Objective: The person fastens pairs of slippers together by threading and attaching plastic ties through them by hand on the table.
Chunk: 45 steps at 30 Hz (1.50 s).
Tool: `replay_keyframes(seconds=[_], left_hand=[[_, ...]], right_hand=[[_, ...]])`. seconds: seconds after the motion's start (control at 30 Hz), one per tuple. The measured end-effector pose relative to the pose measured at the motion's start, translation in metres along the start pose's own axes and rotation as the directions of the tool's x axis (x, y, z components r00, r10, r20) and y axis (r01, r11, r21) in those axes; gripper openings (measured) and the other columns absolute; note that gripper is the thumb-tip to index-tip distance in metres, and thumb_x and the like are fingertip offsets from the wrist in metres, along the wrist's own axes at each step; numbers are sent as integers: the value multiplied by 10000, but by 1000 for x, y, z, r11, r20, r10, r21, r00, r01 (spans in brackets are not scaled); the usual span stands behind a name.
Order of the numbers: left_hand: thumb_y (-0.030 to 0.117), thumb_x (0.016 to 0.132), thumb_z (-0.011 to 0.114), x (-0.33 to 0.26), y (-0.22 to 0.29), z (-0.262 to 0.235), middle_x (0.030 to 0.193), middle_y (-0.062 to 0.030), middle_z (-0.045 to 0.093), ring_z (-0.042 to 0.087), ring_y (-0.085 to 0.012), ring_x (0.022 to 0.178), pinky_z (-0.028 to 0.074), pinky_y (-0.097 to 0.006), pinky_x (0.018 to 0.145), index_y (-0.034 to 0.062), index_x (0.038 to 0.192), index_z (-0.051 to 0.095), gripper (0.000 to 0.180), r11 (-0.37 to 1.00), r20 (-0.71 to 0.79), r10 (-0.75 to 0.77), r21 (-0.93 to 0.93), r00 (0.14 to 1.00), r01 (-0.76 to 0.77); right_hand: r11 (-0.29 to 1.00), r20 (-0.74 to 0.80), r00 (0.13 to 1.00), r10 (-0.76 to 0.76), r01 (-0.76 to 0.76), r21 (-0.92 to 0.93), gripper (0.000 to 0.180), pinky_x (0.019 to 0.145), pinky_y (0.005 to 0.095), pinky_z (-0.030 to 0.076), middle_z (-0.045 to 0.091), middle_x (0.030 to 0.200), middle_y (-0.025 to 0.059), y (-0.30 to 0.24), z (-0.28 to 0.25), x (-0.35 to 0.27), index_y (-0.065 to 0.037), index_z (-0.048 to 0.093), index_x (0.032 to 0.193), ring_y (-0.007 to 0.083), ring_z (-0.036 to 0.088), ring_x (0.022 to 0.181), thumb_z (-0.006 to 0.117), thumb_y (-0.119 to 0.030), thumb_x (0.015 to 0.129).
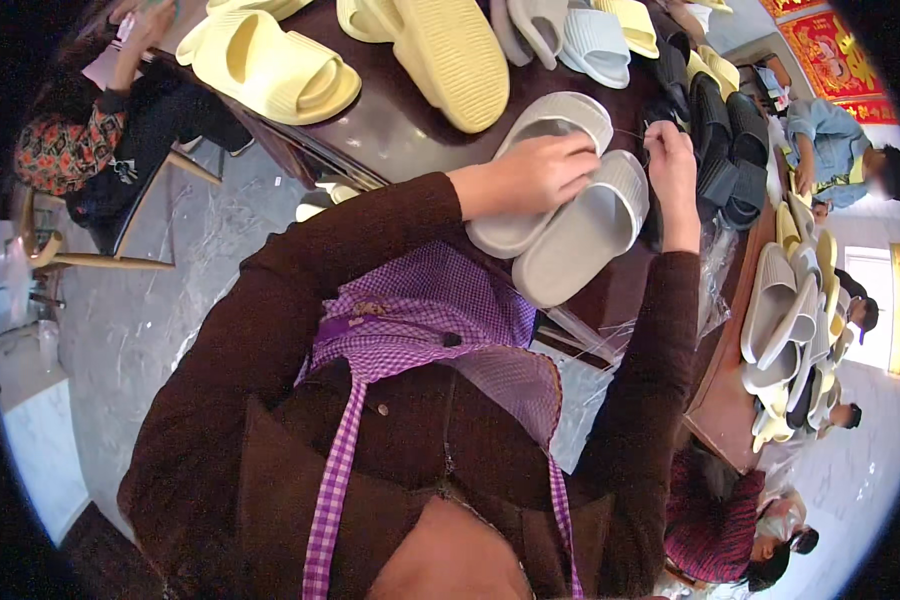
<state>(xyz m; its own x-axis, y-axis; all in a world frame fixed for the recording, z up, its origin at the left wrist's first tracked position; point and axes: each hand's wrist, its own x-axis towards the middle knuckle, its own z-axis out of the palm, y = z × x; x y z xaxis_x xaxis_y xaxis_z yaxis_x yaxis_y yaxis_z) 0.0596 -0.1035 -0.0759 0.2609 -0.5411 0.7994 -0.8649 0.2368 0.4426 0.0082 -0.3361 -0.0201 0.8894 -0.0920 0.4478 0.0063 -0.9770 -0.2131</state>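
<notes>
Clock centred on the grey slipper pair point(577, 230), which lies under the left hand point(540, 175). That hand's fingers are curled over the pair; grip cannot be confirmed. Right hand point(672, 160): narrow, fingertips pinched; contents cannot be told. Obstructions: yellow slippers point(450, 65) at 11, pale blue slipper point(596, 48) at 12, black slippers point(712, 130) between 2 and 3, clear plastic wrap point(713, 275) at 4. Surface: glossy dark brown table point(400, 140); grey floor point(220, 225) beyond at 9. Near table edge at 6, close to the pair; bare tabletop at 10 and 5
</notes>
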Motion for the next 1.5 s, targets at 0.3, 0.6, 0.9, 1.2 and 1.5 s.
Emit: replay_keyframes(seconds=[0.3, 0.6, 0.9, 1.2, 1.5], left_hand=[[41, 784, 566, 68, 6, 4, 897, -131, 596, 617, -239, 690, 504, -332, 629, -23, 974, 574, 201, 914, -25, -360, -211, 933, 347], [125, 815, 593, 82, -20, 31, 679, -71, 600, 560, -134, 543, 449, -241, 492, -52, 952, 609, 224, 587, 473, -569, -340, 673, 735], [128, 803, 614, 66, -9, 22, 607, -2, 540, 423, -48, 466, 293, -207, 401, -19, 890, 648, 174, 439, 343, -618, -596, 708, 672], [125, 800, 605, 66, -13, 22, 590, 20, 505, 376, -36, 440, 257, -200, 385, 5, 880, 639, 148, 285, 403, -622, -681, 671, 674], [124, 769, 615, 67, -13, 23, 588, 3, 519, 379, -46, 433, 254, -216, 375, 6, 828, 643, 135, 299, 372, -625, -698, 686, 650]], right_hand=[[937, -235, 962, 141, -53, 346, 114, 700, 289, 466, 554, 806, 76, -59, -3, -28, -63, 592, 900, 194, 546, 753, 578, 10, 814], [653, -243, 857, 454, -135, 745, 40, 704, 211, 456, 581, 850, 1, -56, 18, -46, -18, 570, 882, 83, 532, 771, 543, 9, 870], [587, -343, 745, 572, -81, 805, 59, 655, 184, 427, 592, 807, 4, -71, 15, -55, -8, 603, 904, 56, 515, 704, 580, -31, 855], [825, -349, 841, 413, -184, 534, 48, 603, 180, 404, 563, 707, -32, -60, 24, -59, -12, 607, 800, 41, 491, 640, 605, -51, 828], [826, -338, 837, 430, -214, 521, 35, 573, 175, 387, 560, 696, -38, -56, 28, -58, -23, 611, 787, 29, 481, 617, 610, -45, 815]])
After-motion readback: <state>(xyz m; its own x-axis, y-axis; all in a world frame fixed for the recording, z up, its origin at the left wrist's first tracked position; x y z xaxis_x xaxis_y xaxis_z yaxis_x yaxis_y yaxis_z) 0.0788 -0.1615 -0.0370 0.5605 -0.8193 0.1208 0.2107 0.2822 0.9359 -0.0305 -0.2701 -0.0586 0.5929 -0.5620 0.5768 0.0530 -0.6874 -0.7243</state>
